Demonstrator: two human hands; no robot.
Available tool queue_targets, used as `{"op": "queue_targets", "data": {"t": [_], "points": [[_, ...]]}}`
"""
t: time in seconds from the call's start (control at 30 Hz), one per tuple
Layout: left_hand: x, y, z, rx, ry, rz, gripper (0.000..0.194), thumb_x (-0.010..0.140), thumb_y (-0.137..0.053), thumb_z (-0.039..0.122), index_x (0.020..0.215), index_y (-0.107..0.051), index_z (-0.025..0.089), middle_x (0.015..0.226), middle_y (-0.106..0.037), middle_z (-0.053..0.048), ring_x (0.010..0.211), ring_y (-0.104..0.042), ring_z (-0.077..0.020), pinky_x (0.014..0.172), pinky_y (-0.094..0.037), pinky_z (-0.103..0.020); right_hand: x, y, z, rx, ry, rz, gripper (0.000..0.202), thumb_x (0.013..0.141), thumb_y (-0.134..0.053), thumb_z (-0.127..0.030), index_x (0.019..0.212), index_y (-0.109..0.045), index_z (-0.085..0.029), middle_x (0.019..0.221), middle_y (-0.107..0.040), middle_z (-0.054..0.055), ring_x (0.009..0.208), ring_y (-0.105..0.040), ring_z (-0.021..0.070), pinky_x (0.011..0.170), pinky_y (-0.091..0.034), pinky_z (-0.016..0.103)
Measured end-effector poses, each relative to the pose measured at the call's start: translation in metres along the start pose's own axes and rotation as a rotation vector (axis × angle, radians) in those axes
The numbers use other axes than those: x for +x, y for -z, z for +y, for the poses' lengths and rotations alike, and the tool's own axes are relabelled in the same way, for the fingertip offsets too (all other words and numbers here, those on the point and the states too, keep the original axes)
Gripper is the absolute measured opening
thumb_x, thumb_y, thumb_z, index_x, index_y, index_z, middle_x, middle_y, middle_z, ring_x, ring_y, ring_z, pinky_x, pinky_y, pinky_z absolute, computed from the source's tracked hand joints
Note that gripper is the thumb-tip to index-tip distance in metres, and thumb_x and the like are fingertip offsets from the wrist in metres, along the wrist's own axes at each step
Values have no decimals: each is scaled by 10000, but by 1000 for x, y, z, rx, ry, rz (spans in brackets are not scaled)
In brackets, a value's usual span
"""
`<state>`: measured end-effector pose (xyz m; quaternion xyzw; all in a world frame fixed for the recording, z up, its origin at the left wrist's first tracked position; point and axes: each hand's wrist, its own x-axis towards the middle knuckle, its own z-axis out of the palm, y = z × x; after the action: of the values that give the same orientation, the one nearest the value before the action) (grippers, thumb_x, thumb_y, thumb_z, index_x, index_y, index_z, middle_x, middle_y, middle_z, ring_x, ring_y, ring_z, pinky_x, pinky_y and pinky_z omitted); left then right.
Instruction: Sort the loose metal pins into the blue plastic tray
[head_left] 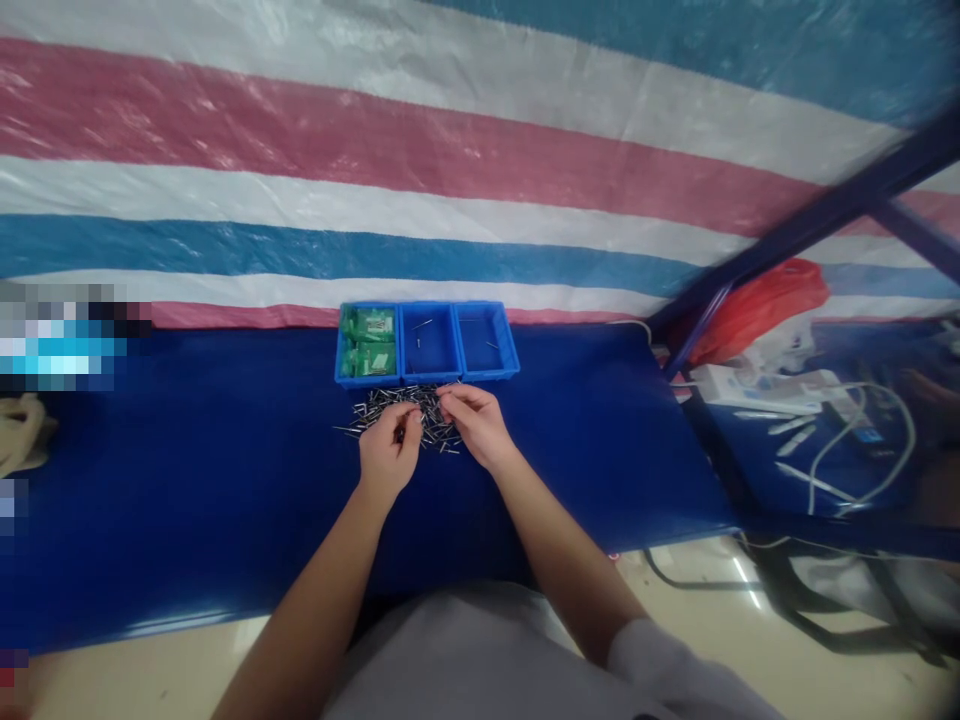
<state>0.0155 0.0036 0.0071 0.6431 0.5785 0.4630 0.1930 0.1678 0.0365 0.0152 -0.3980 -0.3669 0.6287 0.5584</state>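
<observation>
A loose pile of small thin metal pins (442,432), silver and dark, lies on the blue tabletop in front of me. My left hand (388,448) is over the pile's left side, fingers curled closed around a few dark pins that show between thumb and palm. At the right side of the pile is my right hand (480,425), its thumb and forefinger pinched together; whatever they hold is too small to make out. Just behind the pile stands a blue three-part bin (429,378). Green plastic packets (373,340) fill its left compartment, and a few pins lie in the middle and right ones.
A blue table (240,500) stretches to both sides, with a striped tarp (375,150) behind it. On the right are a dark metal frame (787,235), a red plastic bag (765,310), a white power strip (757,388) and cables. A beige object (22,435) sits at the left edge.
</observation>
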Motion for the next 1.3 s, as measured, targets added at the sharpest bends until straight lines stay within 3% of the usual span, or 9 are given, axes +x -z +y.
{"op": "queue_targets", "data": {"t": [0.1,0.43,0.73,1.3], "points": [[0,-1,0,-9,3,10,254,907,-576,384,1081,-638,209,667,-641,35,537,-563,-83,583,-446,-203,-1,0,1,-10,-18,-27,211,705,-823,-389,845,-787,-235,728,-693,-1,604,-547,110,592,-449,267],[1,-2,1,0,-40,-18,232,902,-581,396,991,-679,206,635,-613,33,525,-547,-76,574,-433,-194,-3,0,0,-53,-53,-92,222,728,-812,-379,899,-794,-238,756,-726,13,661,-606,125,616,-467,265],[1,-2,-1,38,-69,-19,227,927,-543,366,997,-686,204,749,-705,-6,610,-627,-100,646,-473,-207,-3,-2,0,-63,-23,-64,201,708,-826,-351,880,-791,-252,806,-725,3,624,-562,101,609,-470,261],[2,-2,-3,74,-125,-10,200,930,-542,307,1004,-697,204,832,-742,-11,685,-677,-106,693,-500,-197,-2,-1,1,14,-18,-96,180,717,-833,-322,864,-770,-238,692,-681,-21,626,-586,92,580,-455,220]]}}
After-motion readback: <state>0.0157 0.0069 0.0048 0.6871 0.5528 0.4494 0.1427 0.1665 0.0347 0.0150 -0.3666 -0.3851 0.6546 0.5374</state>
